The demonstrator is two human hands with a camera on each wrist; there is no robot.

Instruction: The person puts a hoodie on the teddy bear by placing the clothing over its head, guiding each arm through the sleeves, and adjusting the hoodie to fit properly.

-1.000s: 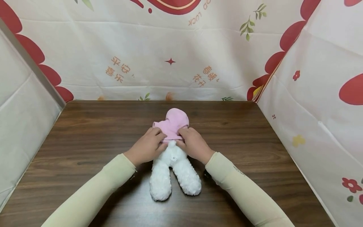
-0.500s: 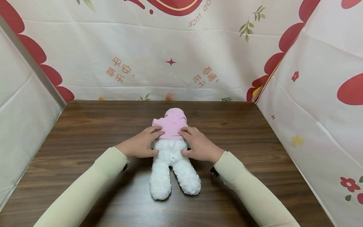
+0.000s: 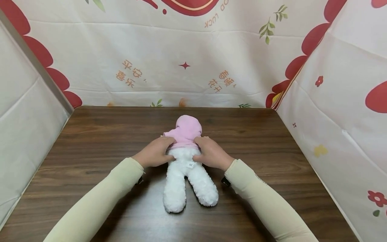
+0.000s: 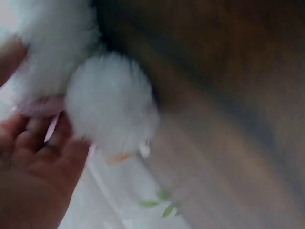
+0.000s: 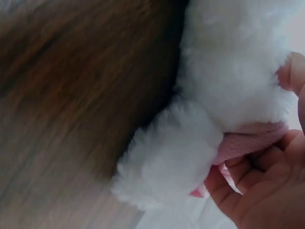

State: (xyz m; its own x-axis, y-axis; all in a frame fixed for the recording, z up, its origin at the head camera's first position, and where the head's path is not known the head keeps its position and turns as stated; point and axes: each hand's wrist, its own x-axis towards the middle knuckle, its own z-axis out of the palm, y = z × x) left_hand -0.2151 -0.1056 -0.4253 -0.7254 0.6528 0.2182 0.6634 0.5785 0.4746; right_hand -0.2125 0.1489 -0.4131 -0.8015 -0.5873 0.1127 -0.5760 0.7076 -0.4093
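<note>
Standing right here: a white curly-fur plush toy [image 3: 183,156] is flat on a dark brown wood-grain table [image 3: 90,141], legs toward the person, upper end covered by a soft pink cloth top [image 3: 188,129]. Left hand [image 3: 155,151] and right hand [image 3: 214,153] both have fingers curled on the pink hem, one each side, thumbs by the fur. My worry? If one side gets tugged harder, that hem probably ends up crooked. The stubby white fluffy arm [image 5: 167,157] sits right beside the cloth, so it could snag or bunch there. And thumbs pressing fur might drag the whole toy along instead.
</note>
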